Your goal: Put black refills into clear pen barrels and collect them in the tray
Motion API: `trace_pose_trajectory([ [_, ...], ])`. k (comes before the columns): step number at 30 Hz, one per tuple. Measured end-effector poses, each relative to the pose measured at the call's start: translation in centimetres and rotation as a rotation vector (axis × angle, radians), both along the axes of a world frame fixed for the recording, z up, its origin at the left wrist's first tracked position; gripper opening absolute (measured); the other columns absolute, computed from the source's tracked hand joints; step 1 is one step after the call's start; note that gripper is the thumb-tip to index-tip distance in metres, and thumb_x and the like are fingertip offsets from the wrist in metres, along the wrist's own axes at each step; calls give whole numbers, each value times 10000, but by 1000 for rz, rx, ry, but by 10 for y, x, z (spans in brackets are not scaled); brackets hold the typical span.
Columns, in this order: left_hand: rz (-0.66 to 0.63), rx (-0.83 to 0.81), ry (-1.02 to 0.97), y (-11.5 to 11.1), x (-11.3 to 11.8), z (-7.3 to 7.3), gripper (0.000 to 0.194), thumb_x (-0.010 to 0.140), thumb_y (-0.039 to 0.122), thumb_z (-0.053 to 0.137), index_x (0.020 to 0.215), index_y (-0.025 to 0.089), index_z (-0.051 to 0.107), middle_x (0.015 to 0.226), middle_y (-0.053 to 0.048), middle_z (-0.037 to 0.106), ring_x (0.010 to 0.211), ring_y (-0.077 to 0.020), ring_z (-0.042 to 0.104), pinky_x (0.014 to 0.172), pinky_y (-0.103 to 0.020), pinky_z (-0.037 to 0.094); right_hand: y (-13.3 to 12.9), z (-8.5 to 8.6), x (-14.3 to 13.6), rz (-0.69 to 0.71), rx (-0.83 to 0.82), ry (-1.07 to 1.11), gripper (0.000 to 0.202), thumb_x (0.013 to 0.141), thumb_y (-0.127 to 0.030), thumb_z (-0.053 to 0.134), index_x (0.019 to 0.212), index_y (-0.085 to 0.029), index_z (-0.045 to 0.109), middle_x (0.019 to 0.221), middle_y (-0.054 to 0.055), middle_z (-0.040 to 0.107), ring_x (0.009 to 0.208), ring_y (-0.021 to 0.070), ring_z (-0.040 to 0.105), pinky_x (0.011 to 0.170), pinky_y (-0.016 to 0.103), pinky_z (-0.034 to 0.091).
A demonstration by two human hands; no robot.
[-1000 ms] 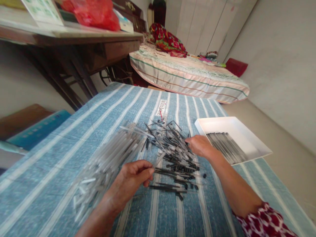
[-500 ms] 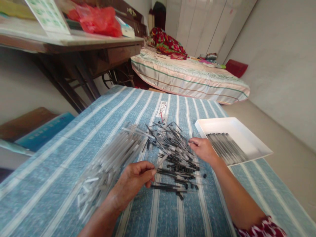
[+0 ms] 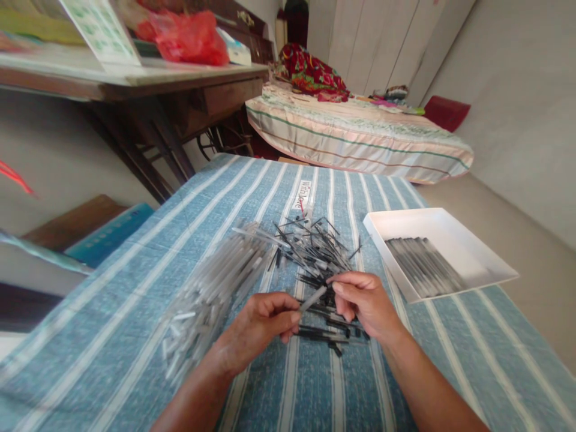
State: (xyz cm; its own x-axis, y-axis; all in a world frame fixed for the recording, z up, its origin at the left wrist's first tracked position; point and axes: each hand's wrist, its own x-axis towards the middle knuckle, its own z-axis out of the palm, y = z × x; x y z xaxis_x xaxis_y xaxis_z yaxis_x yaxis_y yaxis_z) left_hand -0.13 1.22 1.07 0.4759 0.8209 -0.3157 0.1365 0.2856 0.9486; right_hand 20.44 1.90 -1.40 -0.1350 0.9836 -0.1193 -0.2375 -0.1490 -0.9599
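My left hand [image 3: 270, 318] pinches a translucent pen barrel [image 3: 314, 298], which points up and to the right. Close to the barrel's far end, my right hand [image 3: 360, 297] has its thumb and forefinger pressed together; what lies between them is too small to make out. Beneath and beyond both hands spreads a loose pile of thin black and grey pen refills [image 3: 315, 243], with small black pieces among them. To the left lies a heap of pale translucent pen barrels [image 3: 229, 264], with shorter tube-like pieces [image 3: 182, 333] at its near end.
On the right stands a white open box [image 3: 477, 258] holding a row of dark-tipped pens [image 3: 423, 264]. Everything rests on a blue striped cloth [image 3: 157, 300]. A wooden desk [image 3: 180, 84] with a red plastic bag [image 3: 191, 39] is at left, a bed [image 3: 360, 132] behind.
My right hand has come from the right edge of the refill pile towards the barrel's far end. My left hand still holds the barrel. The view has shifted slightly.
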Motion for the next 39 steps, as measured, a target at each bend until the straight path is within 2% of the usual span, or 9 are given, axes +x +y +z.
trace_pose_trajectory([
  [15,-29,7,12,1,-3,-6,196,744,324,601,702,135,624,602,15,560,526,-82,468,509,-203,376,0,-3,0,4,-23,-7,190,690,-309,711,770,-137,714,421,-18,604,279,51,438,290,144,308],
  [24,-45,8,4,1,-2,-7,198,756,317,583,701,130,620,586,18,557,525,-82,471,513,-210,384,-1,-8,0,63,2,-76,206,715,-332,692,778,-137,713,436,-14,608,290,51,444,295,141,307],
  [29,-44,-10,57,1,-3,-9,198,743,319,586,694,129,620,584,14,564,517,-86,477,505,-212,384,0,-11,5,142,72,-215,235,760,-372,645,753,-141,688,464,-24,604,318,46,444,331,146,328],
  [33,-35,22,134,0,-2,-6,183,715,310,593,694,132,631,535,40,509,496,-81,433,478,-201,334,0,-9,10,216,115,-302,271,782,-379,617,645,-145,625,481,-25,601,344,50,465,358,152,332],
  [36,-24,49,214,-1,0,-2,179,694,305,602,695,129,634,512,53,468,486,-77,395,465,-200,297,0,-8,12,263,111,-332,297,793,-382,601,611,-148,592,482,-25,603,343,50,470,360,151,326],
  [39,-28,58,213,-1,0,-1,180,698,304,591,706,129,633,529,51,474,500,-80,399,473,-201,300,0,-9,11,263,89,-312,310,797,-390,596,607,-146,580,483,-23,605,336,46,462,353,148,319],
])
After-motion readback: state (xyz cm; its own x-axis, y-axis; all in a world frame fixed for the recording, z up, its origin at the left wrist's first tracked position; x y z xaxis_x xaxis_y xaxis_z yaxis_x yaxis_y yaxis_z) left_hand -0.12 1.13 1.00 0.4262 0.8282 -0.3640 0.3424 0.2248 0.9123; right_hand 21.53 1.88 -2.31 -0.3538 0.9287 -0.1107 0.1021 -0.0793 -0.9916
